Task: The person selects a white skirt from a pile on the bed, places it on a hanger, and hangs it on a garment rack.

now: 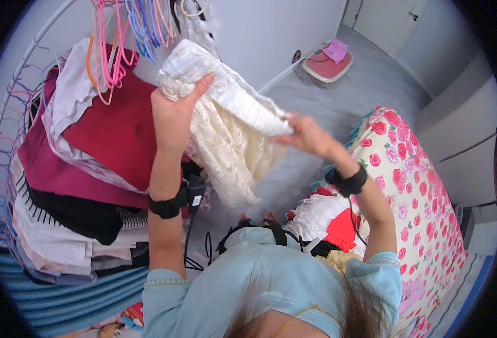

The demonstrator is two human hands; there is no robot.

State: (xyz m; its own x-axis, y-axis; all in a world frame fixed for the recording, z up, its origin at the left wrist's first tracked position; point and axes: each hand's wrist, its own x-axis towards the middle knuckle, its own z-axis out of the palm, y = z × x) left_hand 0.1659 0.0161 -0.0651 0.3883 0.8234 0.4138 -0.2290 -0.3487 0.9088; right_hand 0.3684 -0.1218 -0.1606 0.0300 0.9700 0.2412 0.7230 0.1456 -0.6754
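My left hand [178, 110] grips the upper left part of a white and cream skirt-like garment [227, 148], with the thumb lying over its smooth waistband. At the other end of the band, my right hand [305, 133] pinches the fabric between thumb and fingers. The garment hangs between both hands above the floor, its textured cream cloth falling in folds. Pink plastic hangers [111, 55] and blue hangers [144, 29] hang at the upper left, near the garment. A dark red garment [121, 126] drapes over a rack just left of my left hand.
A white metal rack [9, 97] at the left bears many layered clothes. A rose-print cloth [421, 203] covers a surface at the right, with a pile of white and red clothes [320, 215] beside it. A pink scale [328, 67] stands on the floor by the wall.
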